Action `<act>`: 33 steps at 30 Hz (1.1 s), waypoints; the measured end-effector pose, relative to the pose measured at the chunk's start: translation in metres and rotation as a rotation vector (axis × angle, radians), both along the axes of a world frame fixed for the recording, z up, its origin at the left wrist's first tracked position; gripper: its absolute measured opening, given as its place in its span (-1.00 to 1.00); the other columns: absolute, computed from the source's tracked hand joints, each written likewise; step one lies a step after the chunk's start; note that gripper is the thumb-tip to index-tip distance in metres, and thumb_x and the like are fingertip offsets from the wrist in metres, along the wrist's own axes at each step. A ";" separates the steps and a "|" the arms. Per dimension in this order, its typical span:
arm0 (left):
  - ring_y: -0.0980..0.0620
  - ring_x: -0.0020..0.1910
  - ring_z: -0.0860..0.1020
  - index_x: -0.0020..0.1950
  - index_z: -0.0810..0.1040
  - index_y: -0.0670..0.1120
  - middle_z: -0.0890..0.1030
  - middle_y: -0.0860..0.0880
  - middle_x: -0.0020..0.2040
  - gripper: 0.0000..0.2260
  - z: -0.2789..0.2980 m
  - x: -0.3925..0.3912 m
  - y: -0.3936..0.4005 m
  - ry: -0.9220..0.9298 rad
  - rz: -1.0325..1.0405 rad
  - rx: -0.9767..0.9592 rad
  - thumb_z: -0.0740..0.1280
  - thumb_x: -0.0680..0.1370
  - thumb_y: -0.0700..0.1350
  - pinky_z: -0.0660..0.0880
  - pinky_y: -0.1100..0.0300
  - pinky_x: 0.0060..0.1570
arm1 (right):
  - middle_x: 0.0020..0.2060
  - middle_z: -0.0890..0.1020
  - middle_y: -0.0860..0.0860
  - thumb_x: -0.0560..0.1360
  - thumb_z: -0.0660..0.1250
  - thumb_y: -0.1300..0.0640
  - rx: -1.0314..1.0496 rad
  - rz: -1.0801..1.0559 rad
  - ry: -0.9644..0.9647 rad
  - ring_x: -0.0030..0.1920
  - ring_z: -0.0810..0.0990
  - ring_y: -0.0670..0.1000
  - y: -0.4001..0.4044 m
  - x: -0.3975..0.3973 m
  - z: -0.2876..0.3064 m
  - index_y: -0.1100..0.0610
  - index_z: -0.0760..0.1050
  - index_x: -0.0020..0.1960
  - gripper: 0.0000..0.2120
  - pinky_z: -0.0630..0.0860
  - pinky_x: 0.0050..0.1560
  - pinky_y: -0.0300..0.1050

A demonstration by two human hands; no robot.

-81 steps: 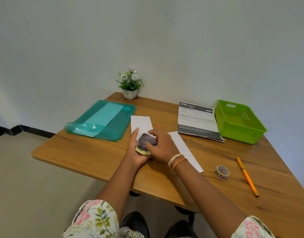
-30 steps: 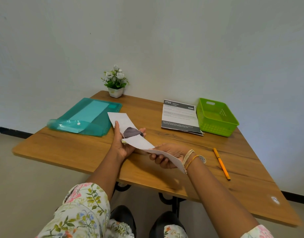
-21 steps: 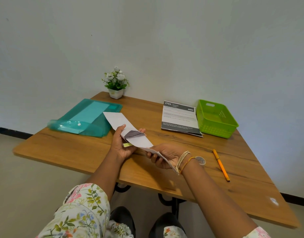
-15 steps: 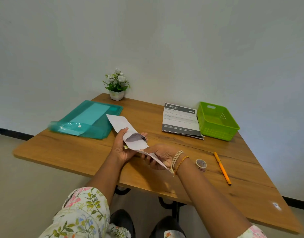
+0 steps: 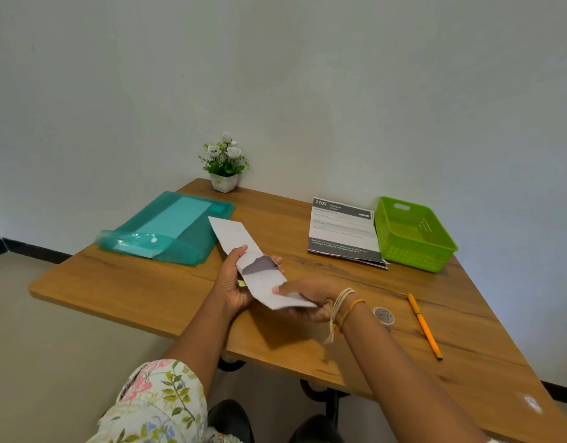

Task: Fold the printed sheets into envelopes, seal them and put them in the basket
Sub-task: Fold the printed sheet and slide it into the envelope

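A long folded white sheet (image 5: 244,251) is lifted off the wooden table (image 5: 132,289), running from far left to near right. My left hand (image 5: 232,284) grips its middle, thumb on top, next to a grey piece of tape (image 5: 259,265) stuck across the fold. A yellow-green scrap peeks out under that hand. My right hand (image 5: 311,298) pinches the sheet's near end, thumb on top and fingers beneath. A stack of printed sheets (image 5: 341,231) lies at the back right, beside an empty green basket (image 5: 413,233).
A teal plastic folder (image 5: 167,228) lies at the back left. A small potted plant (image 5: 224,164) stands against the wall. A tape roll (image 5: 384,316) and an orange pencil (image 5: 424,326) lie to the right of my right wrist.
The sheet was lying on the table with both hands pressing on the tape; now it is lifted. My right hand has slid to the near end and grips it.
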State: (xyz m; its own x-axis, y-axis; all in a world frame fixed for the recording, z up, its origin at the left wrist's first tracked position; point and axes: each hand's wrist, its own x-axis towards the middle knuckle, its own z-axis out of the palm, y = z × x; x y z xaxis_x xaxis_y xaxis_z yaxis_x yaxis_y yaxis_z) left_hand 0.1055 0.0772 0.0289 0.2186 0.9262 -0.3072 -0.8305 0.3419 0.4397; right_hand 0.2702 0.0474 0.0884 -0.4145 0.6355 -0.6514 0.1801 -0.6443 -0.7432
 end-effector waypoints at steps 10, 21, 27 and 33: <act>-0.28 0.24 0.51 0.38 0.28 -0.22 0.49 -0.37 0.26 -0.39 0.004 -0.001 -0.001 -0.054 0.045 0.011 0.41 0.40 -0.09 0.40 -0.34 0.17 | -0.02 0.60 0.19 0.45 0.18 0.36 0.192 -0.451 0.300 -0.09 0.59 0.13 0.009 -0.020 -0.006 0.27 0.53 -0.04 -0.83 0.62 -0.28 -0.09; -0.33 0.17 0.53 0.41 0.30 -0.12 0.49 -0.34 0.28 -0.48 -0.002 -0.005 -0.003 -0.109 0.089 0.023 0.30 0.49 -0.03 0.44 -0.27 0.20 | 0.46 0.26 -0.01 0.38 0.33 0.52 0.297 0.106 0.381 0.37 0.40 0.02 0.015 0.003 -0.009 0.33 0.45 0.28 -0.52 0.56 0.14 -0.19; -0.26 0.12 0.54 0.45 0.28 -0.14 0.53 -0.32 0.14 -0.46 0.000 -0.004 -0.002 -0.097 0.104 0.025 0.28 0.54 0.06 0.57 -0.17 0.04 | 0.35 0.43 0.10 0.34 0.50 0.35 0.592 0.043 0.077 0.23 0.52 -0.02 0.016 -0.015 -0.009 0.23 0.55 0.19 -0.57 0.55 0.20 -0.06; -0.34 0.19 0.54 0.43 0.25 -0.14 0.54 -0.40 0.20 -0.46 0.002 -0.004 -0.004 -0.157 0.050 0.033 0.31 0.53 0.04 0.44 -0.24 0.22 | -0.24 0.63 -0.04 0.28 0.58 0.02 1.004 -0.135 -0.524 -0.31 0.54 -0.12 0.026 -0.035 -0.011 0.05 0.57 -0.11 -0.73 0.47 -0.32 -0.25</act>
State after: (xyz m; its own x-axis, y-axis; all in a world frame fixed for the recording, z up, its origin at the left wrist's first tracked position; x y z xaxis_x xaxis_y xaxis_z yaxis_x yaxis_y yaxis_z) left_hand 0.1019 0.0731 0.0310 0.2145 0.9463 -0.2418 -0.9057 0.2854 0.3134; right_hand 0.2355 0.0737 0.0778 -0.1303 0.9861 0.1033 0.5946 0.1611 -0.7877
